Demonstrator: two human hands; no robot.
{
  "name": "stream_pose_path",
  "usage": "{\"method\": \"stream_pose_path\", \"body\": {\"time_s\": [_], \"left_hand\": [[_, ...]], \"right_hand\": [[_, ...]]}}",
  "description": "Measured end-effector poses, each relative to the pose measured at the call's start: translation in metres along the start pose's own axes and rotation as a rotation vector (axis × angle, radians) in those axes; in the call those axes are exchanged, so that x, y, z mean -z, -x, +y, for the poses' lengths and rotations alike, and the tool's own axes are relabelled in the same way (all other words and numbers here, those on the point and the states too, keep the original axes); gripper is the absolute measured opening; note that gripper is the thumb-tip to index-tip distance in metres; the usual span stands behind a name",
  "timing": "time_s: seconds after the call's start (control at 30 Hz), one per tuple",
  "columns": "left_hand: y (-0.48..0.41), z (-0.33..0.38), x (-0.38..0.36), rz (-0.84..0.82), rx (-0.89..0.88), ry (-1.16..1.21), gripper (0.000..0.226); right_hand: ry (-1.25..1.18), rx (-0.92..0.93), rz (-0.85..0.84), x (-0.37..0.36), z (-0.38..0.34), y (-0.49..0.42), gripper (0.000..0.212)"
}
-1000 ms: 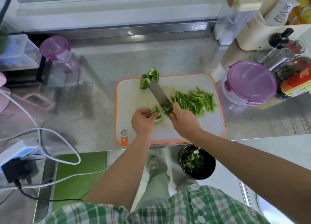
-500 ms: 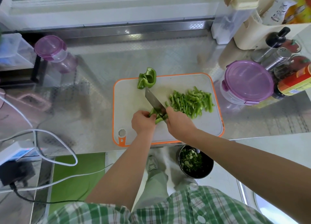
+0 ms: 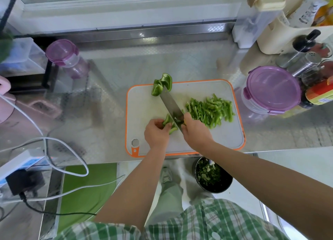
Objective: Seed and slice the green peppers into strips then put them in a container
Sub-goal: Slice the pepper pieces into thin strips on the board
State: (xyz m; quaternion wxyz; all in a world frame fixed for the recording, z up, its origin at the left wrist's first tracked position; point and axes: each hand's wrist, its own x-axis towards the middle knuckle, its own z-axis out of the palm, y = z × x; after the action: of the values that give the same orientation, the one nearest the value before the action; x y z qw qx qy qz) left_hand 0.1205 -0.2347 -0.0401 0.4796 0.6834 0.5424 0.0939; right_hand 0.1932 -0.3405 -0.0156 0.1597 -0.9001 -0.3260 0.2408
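Head view: left hand (image 3: 156, 134) pinches a pepper piece (image 3: 168, 123) on the cutting board (image 3: 225, 140), and right hand (image 3: 195, 131) grips the knife (image 3: 171, 104), blade across that piece. Cut strips (image 3: 211, 110) lie right of the blade, an uncut pepper chunk (image 3: 161, 85) at the board's far edge, a lidded container (image 3: 272, 90) beside the board

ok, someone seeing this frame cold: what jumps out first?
At the middle of the orange-rimmed cutting board, the left hand holds a pepper piece while the right hand grips a knife over it. A pile of green strips lies right of the blade, and an uncut pepper chunk sits at the board's far edge. A purple-lidded container stands closed to the right.
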Motion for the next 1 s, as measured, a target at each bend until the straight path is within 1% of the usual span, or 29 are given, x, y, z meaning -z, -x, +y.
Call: {"method": "stream_pose_path", "body": {"time_s": [0.13,0.23,0.33,0.43,0.53,0.7,0.83,0.9,1.0], "left_hand": [[-0.001,0.003,0.0,0.051,0.006,0.036,0.025],[-0.002,0.004,-0.002,0.06,0.018,0.014,0.025],[-0.004,0.004,-0.002,0.057,0.047,-0.004,0.027],[-0.007,0.006,-0.002,0.044,0.07,-0.021,0.027],[-0.011,0.007,-0.001,0.041,0.093,-0.04,0.027],[-0.016,0.007,0.0,0.023,0.118,-0.043,0.028],[-0.016,0.005,0.004,0.016,0.131,-0.032,0.028],[-0.015,0.005,0.004,0.021,0.132,-0.023,0.027],[-0.012,0.005,0.003,0.015,0.139,0.011,0.026]], "right_hand": [[-0.023,0.058,0.011,0.019,-0.003,0.001,0.014],[0.009,0.054,-0.022,0.023,-0.008,0.004,0.014],[0.068,0.026,-0.061,0.018,-0.012,0.006,0.019],[0.1,0.002,-0.075,0.011,-0.015,0.004,0.015],[0.118,-0.014,-0.082,0.006,-0.017,-0.001,0.016],[0.124,-0.019,-0.078,-0.003,-0.015,-0.006,0.016],[0.182,0.006,-0.072,-0.011,-0.014,-0.008,0.018],[0.151,0.008,-0.059,-0.01,-0.011,-0.009,0.017],[0.088,0.008,-0.039,-0.004,-0.006,-0.01,0.028]]}}
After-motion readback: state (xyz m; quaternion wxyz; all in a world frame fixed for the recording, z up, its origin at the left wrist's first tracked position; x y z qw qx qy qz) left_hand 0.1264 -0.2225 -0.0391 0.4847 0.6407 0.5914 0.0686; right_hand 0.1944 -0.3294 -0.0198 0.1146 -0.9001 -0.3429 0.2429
